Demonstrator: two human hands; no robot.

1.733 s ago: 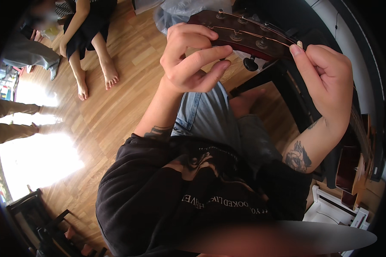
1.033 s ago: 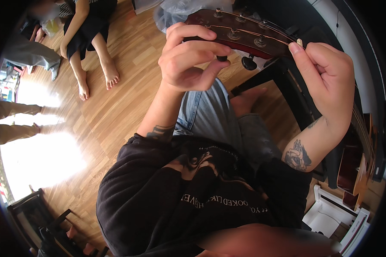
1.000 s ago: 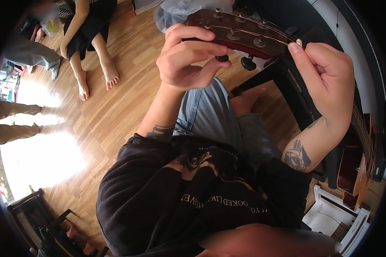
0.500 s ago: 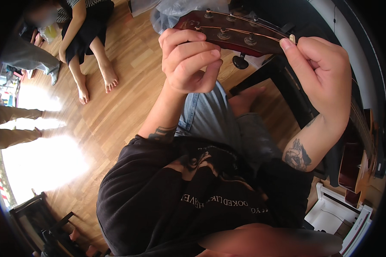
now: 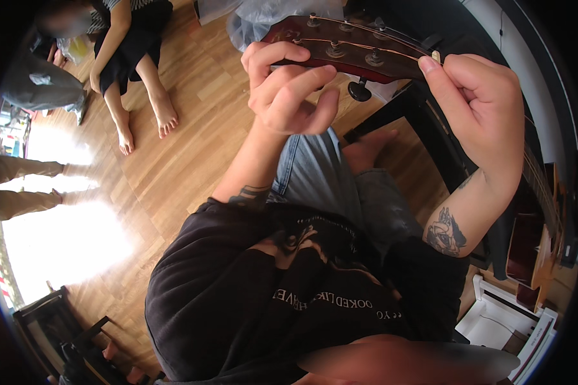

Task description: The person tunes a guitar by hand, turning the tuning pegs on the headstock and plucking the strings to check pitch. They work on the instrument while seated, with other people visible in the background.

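Across the top is a dark red guitar headstock (image 5: 392,67) with metal tuning posts and a black tuning knob (image 5: 359,90) underneath. My left hand (image 5: 289,96) is at its lower left edge, fingers bent and apart, thumb curled; any knob behind them is hidden. My right hand (image 5: 475,119) pinches a copper-coloured string (image 5: 401,51) between thumb and forefinger, beside the pale nut (image 5: 435,56) at the neck end of the headstock.
A seated barefoot person (image 5: 154,96) and others' legs (image 5: 26,199) are on the left. A black chair (image 5: 51,321), white object (image 5: 494,321), reddish guitar body (image 5: 523,256) and translucent plastic bag (image 5: 257,22) surround me on the wooden floor (image 5: 148,179).
My left fingers have loosened and spread compared with half a second ago. The headstock and both hands sit slightly further left than a second ago, while my right hand keeps its pinch.
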